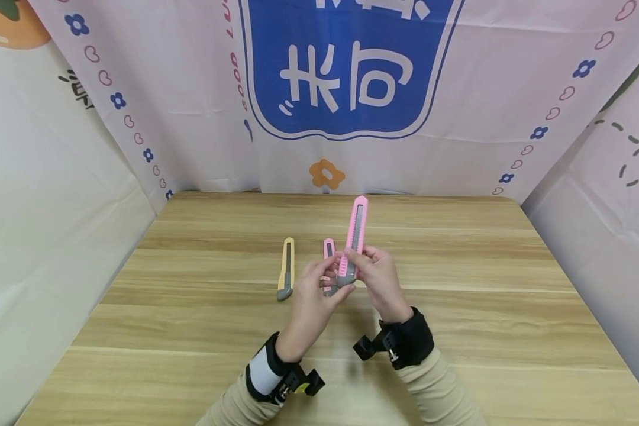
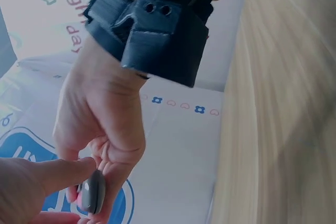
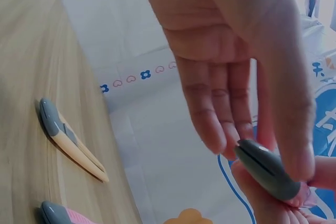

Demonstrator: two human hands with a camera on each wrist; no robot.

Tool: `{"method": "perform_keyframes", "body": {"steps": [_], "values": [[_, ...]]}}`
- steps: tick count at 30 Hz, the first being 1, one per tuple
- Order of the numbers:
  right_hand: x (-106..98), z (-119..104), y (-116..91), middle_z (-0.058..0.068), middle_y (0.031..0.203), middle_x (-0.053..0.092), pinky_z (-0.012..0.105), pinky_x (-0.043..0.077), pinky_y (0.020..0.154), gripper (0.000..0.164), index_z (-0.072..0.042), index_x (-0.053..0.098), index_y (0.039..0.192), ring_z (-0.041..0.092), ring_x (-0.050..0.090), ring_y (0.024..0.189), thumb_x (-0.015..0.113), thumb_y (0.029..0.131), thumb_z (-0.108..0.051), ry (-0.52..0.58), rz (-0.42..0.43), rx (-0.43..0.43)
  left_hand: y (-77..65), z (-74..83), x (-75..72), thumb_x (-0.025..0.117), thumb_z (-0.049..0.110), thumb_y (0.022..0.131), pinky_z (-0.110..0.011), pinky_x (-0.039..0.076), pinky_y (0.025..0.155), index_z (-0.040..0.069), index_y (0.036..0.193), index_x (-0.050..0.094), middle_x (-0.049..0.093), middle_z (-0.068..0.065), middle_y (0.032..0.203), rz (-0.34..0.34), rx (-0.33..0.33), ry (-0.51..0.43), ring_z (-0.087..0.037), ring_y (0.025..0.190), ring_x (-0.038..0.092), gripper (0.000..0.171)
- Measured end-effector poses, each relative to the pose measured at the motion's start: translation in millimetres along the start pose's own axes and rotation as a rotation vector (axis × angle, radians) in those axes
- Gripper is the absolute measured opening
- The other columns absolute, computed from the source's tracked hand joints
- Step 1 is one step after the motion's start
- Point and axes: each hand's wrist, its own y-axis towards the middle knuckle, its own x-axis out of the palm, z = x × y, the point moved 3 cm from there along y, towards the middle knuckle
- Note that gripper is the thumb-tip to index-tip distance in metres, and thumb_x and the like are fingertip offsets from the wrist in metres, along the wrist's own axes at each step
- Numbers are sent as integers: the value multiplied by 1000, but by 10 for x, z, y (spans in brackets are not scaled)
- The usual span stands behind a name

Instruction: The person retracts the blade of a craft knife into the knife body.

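Note:
A pink utility knife (image 1: 354, 234) with a grey end is held nearly upright, its narrow tip pointing up and slightly right. My right hand (image 1: 381, 278) pinches its lower part, thumb across the front. My left hand (image 1: 310, 299) holds it near the base, thumb at the grey end and index finger at the side. In the right wrist view, the grey end (image 3: 265, 169) sits between fingers of both hands. Behind my left fingers, a second pink utility knife (image 1: 328, 248) lies on the table, partly hidden. A yellow utility knife (image 1: 287, 269) lies left of it.
The wooden table (image 1: 474, 266) carries the two lying knives. A white printed cloth (image 1: 202, 130) with a blue sign hangs along its back edge, and more white cloth (image 1: 37, 195) hangs at the sides. Black straps with small cameras (image 1: 407, 337) are on both wrists.

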Motion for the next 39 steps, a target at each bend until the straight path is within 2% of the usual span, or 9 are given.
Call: {"method": "perform_keyframes", "body": {"steps": [4, 8, 13, 18, 21, 27, 30, 35, 39], "values": [[52, 35, -13, -11, 74, 73, 16, 56, 65, 35, 19, 56, 119, 0, 68, 69, 60, 93, -4, -31, 4, -14, -25, 11, 18, 85, 17, 71, -20, 48, 65, -2, 123, 63, 62, -14, 97, 47, 65, 76, -20, 79, 58, 59], [100, 60, -31, -2, 79, 75, 18, 58, 65, 32, 16, 59, 116, 3, 69, 68, 60, 92, -4, -62, 8, -19, -33, -1, 35, 85, 18, 71, -18, 45, 62, -5, 120, 63, 61, -14, 94, 69, 59, 97, -17, 74, 54, 58], [134, 83, -43, 11, 85, 76, 19, 58, 63, 26, 13, 64, 111, 6, 69, 66, 61, 92, -5, -102, 28, -22, -29, -14, 35, 84, 18, 73, -20, 49, 62, -6, 115, 65, 61, -14, 93, 71, 20, 106, -16, 75, 56, 52], [146, 90, -38, 22, 95, 75, 18, 56, 63, 26, 12, 65, 110, 4, 68, 67, 62, 91, -6, -152, 30, -32, -31, -31, 28, 83, 14, 74, -24, 57, 63, -8, 113, 65, 58, -13, 88, 72, 5, 74, -17, 74, 60, 49], [142, 89, -37, 20, 93, 76, 17, 54, 61, 28, 11, 65, 110, 3, 67, 66, 62, 92, -10, -175, 22, -33, -31, -47, 27, 82, 14, 75, -24, 57, 62, -8, 113, 65, 56, -13, 86, 75, 11, 69, -17, 73, 60, 47], [124, 86, -24, 6, 82, 76, 15, 50, 58, 30, 10, 66, 111, 1, 63, 65, 60, 94, -14, -194, 8, 5, -20, -48, 4, 82, 15, 75, -21, 54, 59, -7, 112, 66, 58, -13, 86, 71, 8, 83, -17, 71, 60, 45], [113, 82, -12, 2, 82, 75, 15, 53, 60, 31, 10, 65, 113, 0, 64, 66, 59, 95, -14, -179, -4, 20, -7, -44, -20, 81, 15, 76, -18, 52, 57, -7, 112, 66, 59, -13, 88, 60, 3, 90, -17, 71, 63, 45], [71, 51, 5, 4, 89, 75, 20, 60, 69, 33, 11, 60, 119, 3, 70, 72, 56, 97, -13, -101, -35, 34, 46, -70, -104, 81, 16, 76, -15, 50, 55, -7, 112, 65, 59, -13, 88, 68, -13, 121, -18, 68, 66, 46], [14, 9, 13, 14, 99, 76, 27, 61, 78, 33, 10, 59, 118, 9, 73, 79, 55, 98, -16, -72, -62, 27, 121, -156, -210, 80, 17, 77, -17, 49, 56, -7, 114, 64, 59, -15, 90, 58, -60, 168, -19, 70, 65, 46]]}}
